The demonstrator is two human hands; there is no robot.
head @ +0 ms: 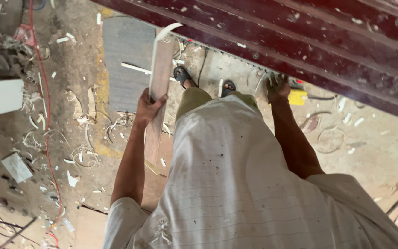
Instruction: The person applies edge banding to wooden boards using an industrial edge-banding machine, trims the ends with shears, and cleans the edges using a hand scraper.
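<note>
A: The left hand has its fingers wrapped around a narrow wooden plank, whose long axis runs away from the person toward the dark red beam.

B: The right hand rests at that beam's lower edge, fingers spread. Shavings litter the floor to the left.

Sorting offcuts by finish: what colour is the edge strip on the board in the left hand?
White edge strip, curling loose atop the brownish board; head view.
</note>
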